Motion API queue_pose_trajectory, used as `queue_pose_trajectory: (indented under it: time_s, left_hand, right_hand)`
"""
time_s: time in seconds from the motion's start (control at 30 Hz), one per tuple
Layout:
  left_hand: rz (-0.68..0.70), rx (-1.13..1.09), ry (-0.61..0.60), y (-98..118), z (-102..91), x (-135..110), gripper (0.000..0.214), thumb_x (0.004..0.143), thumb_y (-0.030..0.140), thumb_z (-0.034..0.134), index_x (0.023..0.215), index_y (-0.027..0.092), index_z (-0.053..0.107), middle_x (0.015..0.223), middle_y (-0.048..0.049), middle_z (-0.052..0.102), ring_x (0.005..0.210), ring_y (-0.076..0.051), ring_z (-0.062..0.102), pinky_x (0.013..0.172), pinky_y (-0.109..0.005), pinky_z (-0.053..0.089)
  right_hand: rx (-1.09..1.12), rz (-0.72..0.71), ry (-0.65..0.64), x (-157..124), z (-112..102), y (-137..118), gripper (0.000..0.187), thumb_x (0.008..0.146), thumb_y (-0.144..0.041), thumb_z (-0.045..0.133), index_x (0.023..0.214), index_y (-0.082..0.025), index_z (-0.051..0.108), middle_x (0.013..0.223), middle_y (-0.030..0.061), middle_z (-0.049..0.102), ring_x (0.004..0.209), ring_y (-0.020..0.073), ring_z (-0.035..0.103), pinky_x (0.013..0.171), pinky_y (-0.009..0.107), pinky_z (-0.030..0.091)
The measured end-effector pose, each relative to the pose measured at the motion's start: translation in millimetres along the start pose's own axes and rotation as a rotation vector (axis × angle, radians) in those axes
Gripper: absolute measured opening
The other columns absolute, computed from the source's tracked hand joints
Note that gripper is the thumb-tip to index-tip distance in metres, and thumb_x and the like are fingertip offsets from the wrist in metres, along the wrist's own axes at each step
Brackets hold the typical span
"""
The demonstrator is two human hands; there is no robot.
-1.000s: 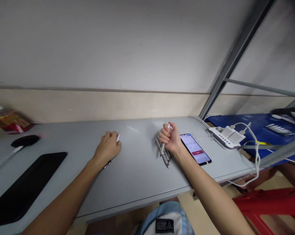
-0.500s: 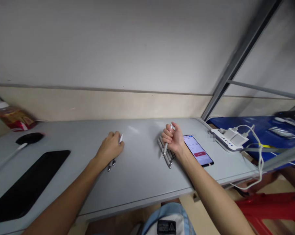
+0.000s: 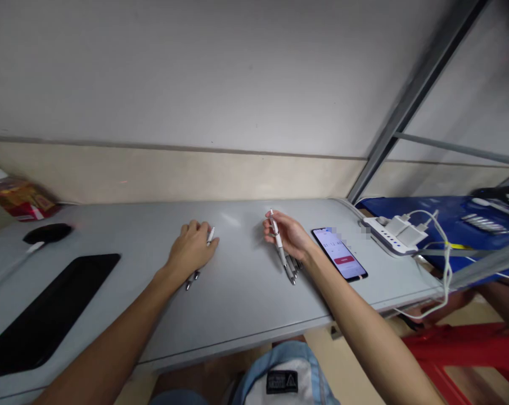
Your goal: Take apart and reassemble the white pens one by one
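My right hand [image 3: 291,233]: fingers half-curled, closed on white pen [image 3: 279,243], lower end by pen pile [image 3: 297,264]. My left hand [image 3: 190,247]: curled over loose pens [image 3: 189,285]; grip cannot be told. I advise light hold, tip clear of pile.

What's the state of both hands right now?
Left hand: palm down over pens; grip hidden, can't tell.
Right hand: loosely closed, holding a white-and-grey pen.
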State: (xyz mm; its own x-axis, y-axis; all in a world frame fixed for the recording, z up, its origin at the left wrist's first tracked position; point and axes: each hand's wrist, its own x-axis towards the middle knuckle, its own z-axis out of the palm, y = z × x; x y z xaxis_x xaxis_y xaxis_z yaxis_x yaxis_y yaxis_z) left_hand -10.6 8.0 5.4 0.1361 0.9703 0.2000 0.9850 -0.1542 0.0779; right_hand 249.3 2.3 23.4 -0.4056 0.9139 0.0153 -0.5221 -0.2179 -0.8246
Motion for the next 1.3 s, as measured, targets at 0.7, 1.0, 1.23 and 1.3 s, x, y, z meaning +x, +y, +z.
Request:
queue_pose_trajectory:
  time_s: [0.7, 1.0, 1.23, 1.3]
  left_hand:
    - [-0.027, 0.051, 0.054, 5.3, 0.4, 0.3, 0.041, 0.088, 0.045, 0.039, 0.108, 0.016, 0.06, 0.119, -0.0173, 0.052, 0.114, -0.036, 0.042, 0.085, -0.049, 0.04]
    - [-0.023, 0.055, 0.022, 7.6, 1.0, 0.9, 0.037, 0.084, 0.045, 0.044, 0.092, 0.016, 0.065, 0.116, -0.0185, 0.053, 0.113, -0.037, 0.042, 0.086, -0.052, 0.04]
    - [0.056, -0.257, 0.189, 15.6, -1.0, -0.6, 0.023, 0.082, 0.039, 0.05, 0.084, 0.018, 0.06, 0.1, -0.0108, 0.061, 0.102, -0.029, 0.052, 0.085, -0.044, 0.043]
    - [0.124, -0.487, 0.212, 22.5, -2.3, -2.9, 0.021, 0.085, 0.039, 0.05, 0.087, 0.019, 0.056, 0.088, -0.0055, 0.063, 0.086, -0.021, 0.058, 0.08, -0.035, 0.046]
  right_hand:
    - [-1.606, -0.066, 0.224, -1.4, -16.2, 6.3, 0.025, 0.068, -0.033, 0.079, 0.091, -0.026, 0.075, 0.114, 0.0077, 0.057, 0.11, 0.0293, 0.042, 0.089, 0.043, 0.025]
    - [-1.591, -0.115, 0.262, -2.9, -13.1, 2.0, 0.031, 0.066, -0.035, 0.081, 0.095, -0.028, 0.073, 0.116, 0.0074, 0.055, 0.111, 0.0295, 0.041, 0.088, 0.042, 0.025]
    - [-1.5, -0.331, 0.292, -3.0, -4.9, 6.8, 0.021, 0.081, -0.035, 0.068, 0.101, -0.027, 0.07, 0.109, 0.0068, 0.058, 0.107, 0.0254, 0.045, 0.089, 0.041, 0.029]
    - [-1.4, -0.428, 0.231, -3.7, 0.5, 8.7, 0.027, 0.083, -0.037, 0.064, 0.109, -0.027, 0.066, 0.107, 0.0065, 0.059, 0.104, 0.0231, 0.049, 0.088, 0.038, 0.033]
